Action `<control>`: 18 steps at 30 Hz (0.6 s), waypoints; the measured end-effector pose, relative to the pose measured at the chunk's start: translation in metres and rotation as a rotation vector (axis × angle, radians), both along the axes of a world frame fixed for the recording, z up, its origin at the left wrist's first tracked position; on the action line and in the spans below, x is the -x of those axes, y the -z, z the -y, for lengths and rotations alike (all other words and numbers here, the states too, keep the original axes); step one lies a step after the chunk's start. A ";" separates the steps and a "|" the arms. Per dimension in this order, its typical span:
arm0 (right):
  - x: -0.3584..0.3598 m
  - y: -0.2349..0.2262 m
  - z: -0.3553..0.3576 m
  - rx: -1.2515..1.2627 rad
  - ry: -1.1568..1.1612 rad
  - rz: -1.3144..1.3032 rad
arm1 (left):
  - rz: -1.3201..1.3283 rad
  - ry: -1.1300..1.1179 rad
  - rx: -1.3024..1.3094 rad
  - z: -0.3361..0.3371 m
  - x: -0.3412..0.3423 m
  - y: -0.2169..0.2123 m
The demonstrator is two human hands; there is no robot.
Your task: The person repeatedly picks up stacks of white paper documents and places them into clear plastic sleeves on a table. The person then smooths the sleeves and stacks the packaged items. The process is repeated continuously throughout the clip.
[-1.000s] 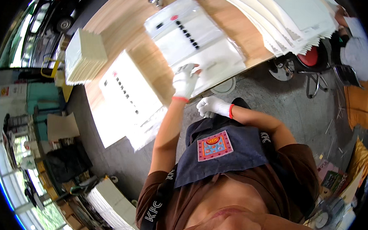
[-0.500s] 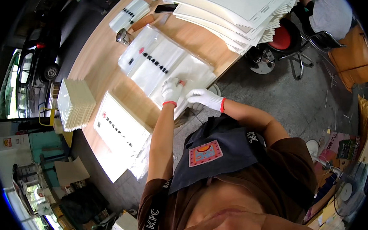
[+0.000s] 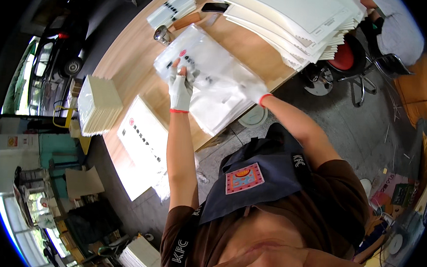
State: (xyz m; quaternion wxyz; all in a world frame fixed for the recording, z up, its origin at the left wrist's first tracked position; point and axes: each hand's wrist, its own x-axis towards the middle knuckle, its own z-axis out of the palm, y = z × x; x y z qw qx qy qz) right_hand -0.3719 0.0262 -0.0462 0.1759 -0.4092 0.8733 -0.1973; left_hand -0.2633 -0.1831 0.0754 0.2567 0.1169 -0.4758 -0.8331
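Observation:
A clear plastic bag with dark and red print lies partly lifted over a pile of white plastic bags on the table. My left hand, in a white glove with bare fingertips, is closed on the bag near its printed part, and the film bunches beside the fingers. At the bag's right edge is my right hand, gloved too; motion smears its fingers, so their grip is unclear. Left of the bags lies a stack of white printed sheets, nearest to my left forearm.
Tall stacks of white board fill the table's far right. Beyond the bags are a metal cup, a brown block, a phone and a smaller bag pile. A cream stack stands left. A red-seated stool is right.
My left hand has moved up and left onto the bag's print. My right hand has moved right and up to the bag's edge. The top bag is now partly raised and shifted.

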 end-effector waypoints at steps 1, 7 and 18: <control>-0.007 -0.028 -0.003 0.008 0.066 0.261 | 0.095 0.046 0.146 -0.005 -0.006 -0.018; -0.017 -0.050 0.022 0.967 0.320 1.362 | 0.366 0.153 1.104 -0.090 0.000 -0.044; -0.024 -0.032 -0.001 0.134 0.037 0.120 | 0.046 0.374 1.327 -0.206 -0.022 -0.060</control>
